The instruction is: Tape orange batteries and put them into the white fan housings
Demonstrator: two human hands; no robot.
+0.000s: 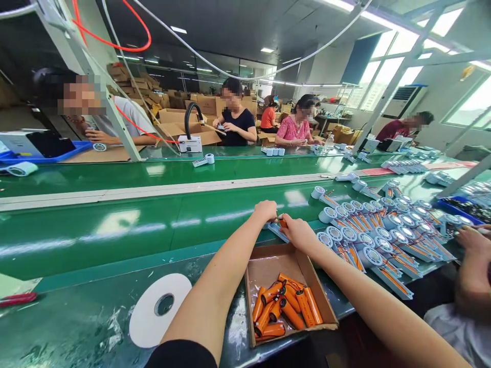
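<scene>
Just beyond the cardboard tray, both my hands are together over a light blue plastic housing. My left hand is closed at the far end of this housing; its fingertips are hidden. My right hand pinches an orange battery cell over the housing, and only a small part of the cell shows. Below my wrists lies the open cardboard tray, with several loose orange cells inside. To the right, many similar housings with round heads stand in rows, orange cells in their handles.
A white paper roll lies left of my left forearm, and red-handled pliers lie farther left. A green conveyor belt runs across. A co-worker's hand is at the right near a blue bin. Other people sit opposite.
</scene>
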